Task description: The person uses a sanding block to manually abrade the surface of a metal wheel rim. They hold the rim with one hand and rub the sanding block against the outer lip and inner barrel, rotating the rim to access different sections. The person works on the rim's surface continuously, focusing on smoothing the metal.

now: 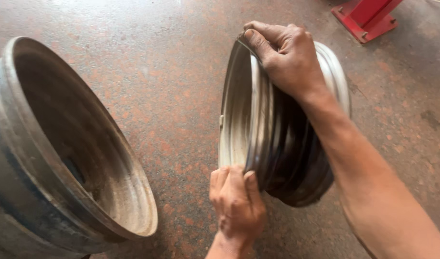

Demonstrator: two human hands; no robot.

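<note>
A silver metal wheel rim (273, 129) stands on its edge on the floor, its open side facing left. My right hand (285, 55) grips the rim's top edge, fingers curled over the lip. My left hand (237, 201) holds the lower near edge, thumb on the outer bead. The far side of the rim is hidden behind my right forearm.
A second, larger dull grey wheel rim (61, 158) lies tilted at the left, open side up. A red metal post base (366, 19) is bolted to the floor at the top right. The floor (177, 86) is reddish speckled stone.
</note>
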